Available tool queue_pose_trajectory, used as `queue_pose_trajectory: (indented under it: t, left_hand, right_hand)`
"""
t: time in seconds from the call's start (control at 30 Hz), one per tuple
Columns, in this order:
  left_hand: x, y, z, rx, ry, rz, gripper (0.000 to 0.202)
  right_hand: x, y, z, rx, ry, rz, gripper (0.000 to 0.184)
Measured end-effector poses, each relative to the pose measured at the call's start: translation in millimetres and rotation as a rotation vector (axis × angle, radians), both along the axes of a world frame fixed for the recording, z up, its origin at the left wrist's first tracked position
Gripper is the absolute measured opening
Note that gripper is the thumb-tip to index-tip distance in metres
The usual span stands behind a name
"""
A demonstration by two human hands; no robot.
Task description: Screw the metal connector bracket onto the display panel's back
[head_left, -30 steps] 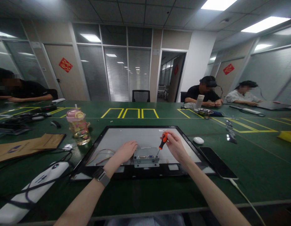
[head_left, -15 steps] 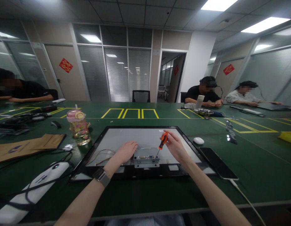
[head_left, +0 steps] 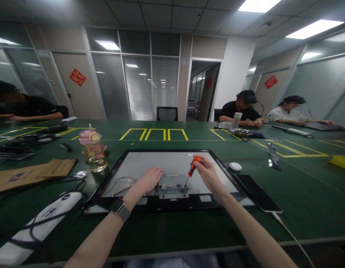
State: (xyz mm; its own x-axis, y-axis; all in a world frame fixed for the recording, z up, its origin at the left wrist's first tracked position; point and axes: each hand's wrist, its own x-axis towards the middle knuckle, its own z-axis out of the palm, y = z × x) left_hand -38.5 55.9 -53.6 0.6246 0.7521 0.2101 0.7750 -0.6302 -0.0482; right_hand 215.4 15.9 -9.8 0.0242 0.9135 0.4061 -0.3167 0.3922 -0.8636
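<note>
In my right hand (head_left: 208, 172) is an orange and black screwdriver (head_left: 193, 166), tilted, its handle pinched between the fingers. Its thin shaft runs down to the right end of a grey metal bracket (head_left: 172, 192) with a row of connector ports. My left hand (head_left: 150, 179) lies at the bracket's left edge, fingers stretched out and palm down. Its fingertips look to touch the bracket, though the thumb is hidden. Under both hands a large flat display panel (head_left: 161, 160) with a black frame lies on the green table. Thin wires (head_left: 118, 183) rest on its left part.
Left of the panel stand a pink-lidded bottle (head_left: 92, 152), a brown paper bag (head_left: 35, 175) and a white device (head_left: 41, 227) with black cables. At right lie a white oval case (head_left: 235, 166) and a cabled phone (head_left: 257, 191). Several people sit across the table.
The screwdriver handle and my right hand have shifted very slightly, while the tip stays at the bracket's right end. My left hand has kept its place.
</note>
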Motion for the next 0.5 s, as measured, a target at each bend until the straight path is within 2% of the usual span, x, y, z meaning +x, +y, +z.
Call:
queue_pose_trajectory:
  t: [0.07, 0.27, 0.43, 0.5]
  left_hand:
    - [-0.3, 1.2, -1.6, -0.002, 0.0, -0.013, 0.034]
    - [0.4, 2.8, -3.5, -0.039, -0.064, 0.03, 0.037]
    - [1.0, 2.7, -2.5, -0.067, -0.075, 0.048, 0.038]
    - [1.2, 3.6, -3.3, -0.064, -0.069, 0.038, 0.038]
  right_hand:
    - [-0.6, 0.5, -0.3, 0.006, 0.004, -0.019, 0.023]
    - [-1.4, 0.1, -0.4, 0.047, 0.015, 0.051, 0.024]
    - [0.8, 2.7, -5.6, 0.072, -0.085, -0.08, 0.026]
    - [0.6, 3.3, -6.3, 0.077, -0.086, -0.089, 0.025]
